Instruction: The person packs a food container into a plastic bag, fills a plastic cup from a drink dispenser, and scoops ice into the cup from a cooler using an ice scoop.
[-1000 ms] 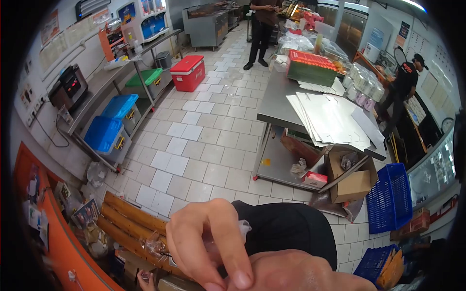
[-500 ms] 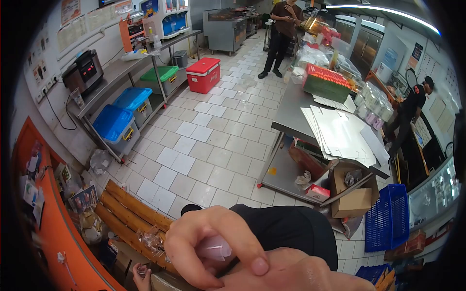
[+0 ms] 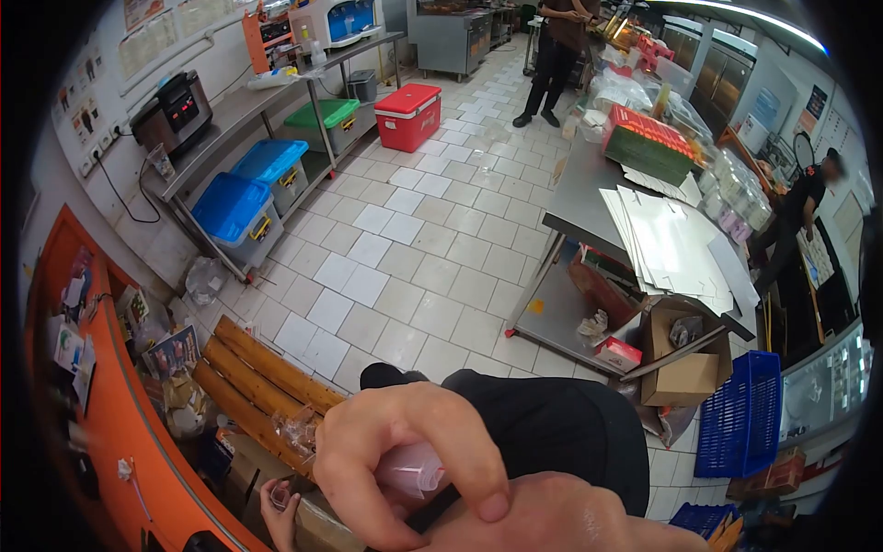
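At the bottom centre, my left hand point(image 3: 405, 451) is curled round a translucent, pinkish plastic roll point(image 3: 413, 471). Its fingertips rest against the skin of my right hand point(image 3: 561, 511), which lies close to the camera at the bottom edge. The back and knuckles of the right hand show, but its fingers are hidden. Behind both hands is dark cloth point(image 3: 561, 423). At the lower left, a smaller hand point(image 3: 279, 511), apparently another person's, holds a small clear item.
A wooden slatted bench point(image 3: 248, 377) and an orange counter point(image 3: 138, 432) are at the left. A steel table point(image 3: 589, 198) bears white sheets point(image 3: 676, 244). Blue crates point(image 3: 740, 414) stand at the right. Two people stand farther back, one in brown point(image 3: 563, 41), one in black point(image 3: 798, 207).
My left fingers have curled more, and the plastic roll shows more than at first. The room has shifted in the view, first downward and rightward, then slightly up and further right.
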### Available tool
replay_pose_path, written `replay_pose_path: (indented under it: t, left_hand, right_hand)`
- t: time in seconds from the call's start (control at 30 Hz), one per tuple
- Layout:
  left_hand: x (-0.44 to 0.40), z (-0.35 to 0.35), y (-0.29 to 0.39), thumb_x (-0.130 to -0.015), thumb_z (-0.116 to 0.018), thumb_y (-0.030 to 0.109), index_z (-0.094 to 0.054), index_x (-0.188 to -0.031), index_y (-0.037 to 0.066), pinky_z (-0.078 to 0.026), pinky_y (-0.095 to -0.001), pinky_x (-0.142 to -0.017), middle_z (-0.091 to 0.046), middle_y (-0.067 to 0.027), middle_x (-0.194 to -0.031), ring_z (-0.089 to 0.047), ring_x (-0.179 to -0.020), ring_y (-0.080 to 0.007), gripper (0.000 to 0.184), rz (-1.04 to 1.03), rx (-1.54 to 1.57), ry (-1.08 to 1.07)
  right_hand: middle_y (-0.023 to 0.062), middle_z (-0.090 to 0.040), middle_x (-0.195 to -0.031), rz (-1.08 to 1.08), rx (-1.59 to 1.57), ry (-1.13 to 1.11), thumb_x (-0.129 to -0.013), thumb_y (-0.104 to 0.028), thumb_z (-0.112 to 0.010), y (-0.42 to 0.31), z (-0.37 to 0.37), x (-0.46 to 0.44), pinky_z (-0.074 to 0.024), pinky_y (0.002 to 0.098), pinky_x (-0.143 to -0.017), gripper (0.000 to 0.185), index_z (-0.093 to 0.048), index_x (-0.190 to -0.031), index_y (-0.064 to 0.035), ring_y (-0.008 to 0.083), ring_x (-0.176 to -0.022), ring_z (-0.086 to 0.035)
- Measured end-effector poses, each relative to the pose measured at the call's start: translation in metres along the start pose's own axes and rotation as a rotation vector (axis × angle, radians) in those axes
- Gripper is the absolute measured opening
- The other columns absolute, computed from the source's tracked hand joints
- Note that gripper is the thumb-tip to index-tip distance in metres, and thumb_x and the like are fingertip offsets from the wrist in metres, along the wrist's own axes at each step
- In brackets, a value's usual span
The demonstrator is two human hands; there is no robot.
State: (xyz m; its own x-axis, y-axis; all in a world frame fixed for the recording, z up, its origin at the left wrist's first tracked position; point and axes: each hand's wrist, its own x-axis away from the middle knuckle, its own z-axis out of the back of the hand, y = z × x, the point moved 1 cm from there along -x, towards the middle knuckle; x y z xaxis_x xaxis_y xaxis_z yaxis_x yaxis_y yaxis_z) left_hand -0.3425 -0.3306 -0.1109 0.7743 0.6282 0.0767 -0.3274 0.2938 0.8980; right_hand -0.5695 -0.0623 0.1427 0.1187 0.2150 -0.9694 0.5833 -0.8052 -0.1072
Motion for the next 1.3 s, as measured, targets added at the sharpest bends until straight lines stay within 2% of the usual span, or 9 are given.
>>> replay_pose_path:
  t: [0.17, 0.53, 0.63, 0.7, 0.83, 1.07, 1.2, 1.23, 1.3]
  left_hand:
    - [-0.002, 0.006, 0.008, -0.081, -0.067, 0.003, -0.047, -0.121, 0.004, -0.04, -0.0303, -0.089, -0.055, -0.0108, -0.115, -0.051, -0.103, -0.0195, 0.045, 0.008, -0.008, -0.209]
    - [-0.013, -0.014, 0.021, -0.074, -0.072, 0.007, -0.048, -0.116, 0.002, -0.044, -0.0312, -0.086, -0.056, -0.0083, -0.104, -0.054, -0.097, -0.0176, 0.049, -0.073, 0.17, -0.229]
    - [-0.001, -0.003, 0.027, -0.069, -0.076, 0.009, -0.049, -0.112, 0.002, -0.044, -0.0313, -0.088, -0.055, -0.0073, -0.107, -0.052, -0.102, -0.0161, 0.051, -0.018, 0.171, -0.114]
    - [0.007, -0.008, 0.057, -0.071, -0.075, 0.007, -0.051, -0.11, 0.004, -0.045, -0.0294, -0.087, -0.056, -0.0064, -0.106, -0.053, -0.101, -0.0153, 0.045, -0.031, 0.252, -0.067]
    - [0.007, -0.008, 0.065, -0.065, -0.081, 0.024, -0.052, -0.111, 0.002, -0.048, -0.0334, -0.084, -0.059, -0.0112, -0.106, -0.058, -0.098, -0.0197, 0.059, -0.232, -0.089, 0.007]
    - [0.025, -0.04, 0.073, -0.067, -0.07, 0.018, -0.053, -0.097, 0.008, -0.045, -0.0378, -0.073, -0.06, -0.007, -0.086, -0.06, -0.087, -0.0252, 0.036, -0.152, -0.603, 0.376]
    - [0.047, -0.067, 0.039, -0.068, -0.068, 0.015, -0.052, -0.093, 0.009, -0.043, -0.0371, -0.074, -0.06, -0.0064, -0.086, -0.06, -0.086, -0.0251, 0.03, -0.022, -0.534, 0.463]
    - [0.052, -0.071, 0.031, -0.066, -0.068, 0.013, -0.053, -0.097, 0.01, -0.044, -0.0383, -0.074, -0.061, -0.0081, -0.087, -0.06, -0.088, -0.0267, 0.034, 0.024, -0.376, 0.422]
    - [0.063, -0.088, 0.024, -0.065, -0.067, 0.011, -0.053, -0.1, 0.01, -0.044, -0.0382, -0.074, -0.061, -0.0089, -0.088, -0.06, -0.087, -0.0273, 0.039, 0.012, -0.382, 0.428]
  right_hand:
    - [0.015, -0.053, -0.092, 0.072, 0.078, -0.003, -0.088, -0.001, -0.053, 0.002, 0.005, -0.001, -0.0418, 0.0204, -0.055, 0.025, -0.064, -0.093, -0.0228, 0.0137, -0.069, -0.052]
    - [0.0159, -0.055, -0.096, -0.036, 0.167, -0.017, -0.089, -0.006, -0.053, 0.001, 0.017, 0.013, -0.0467, 0.0303, -0.064, 0.016, -0.061, -0.097, -0.0179, 0.0247, -0.081, -0.059]
    - [0.0197, -0.06, -0.092, -0.265, 0.253, 0.229, -0.091, -0.014, -0.054, 0.019, 0.024, 0.024, -0.049, 0.0302, -0.064, 0.006, -0.057, -0.095, -0.0164, 0.0212, -0.076, -0.06]
    - [0.0167, -0.061, -0.095, -0.528, 0.626, 0.215, -0.082, 0.01, -0.054, 0.04, 0.053, 0.054, -0.0499, 0.0316, -0.073, 0.021, -0.055, -0.097, -0.0046, 0.0242, -0.085, -0.061]
    - [0.0129, -0.068, -0.09, -1.033, 0.936, 0.26, -0.084, -0.004, -0.059, 0.097, 0.082, 0.134, -0.0484, 0.028, -0.078, 0.019, -0.063, -0.102, 0.0023, 0.0177, -0.088, -0.064]
    - [0.0215, -0.063, -0.095, -1.129, 1.027, -0.34, -0.072, 0.001, -0.054, 0.159, 0.074, 0.165, -0.0469, 0.0397, -0.08, 0.038, -0.059, -0.109, -0.0025, 0.0376, -0.091, -0.06]
    - [0.0228, -0.061, -0.099, -1.368, 0.969, -0.611, -0.071, 0.001, -0.052, 0.169, 0.084, 0.186, -0.0453, 0.042, -0.081, 0.045, -0.054, -0.115, -0.0051, 0.0384, -0.094, -0.058]
    - [0.0228, -0.06, -0.1, -1.249, 0.856, -0.733, -0.071, 0.003, -0.052, 0.173, 0.091, 0.203, -0.0448, 0.0416, -0.082, 0.049, -0.05, -0.119, -0.0052, 0.0388, -0.095, -0.057]
    - [0.0229, -0.059, -0.103, -1.321, 0.733, -0.652, -0.071, 0.003, -0.052, 0.172, 0.094, 0.23, -0.0446, 0.0409, -0.083, 0.049, -0.05, -0.119, -0.0042, 0.0386, -0.097, -0.056]
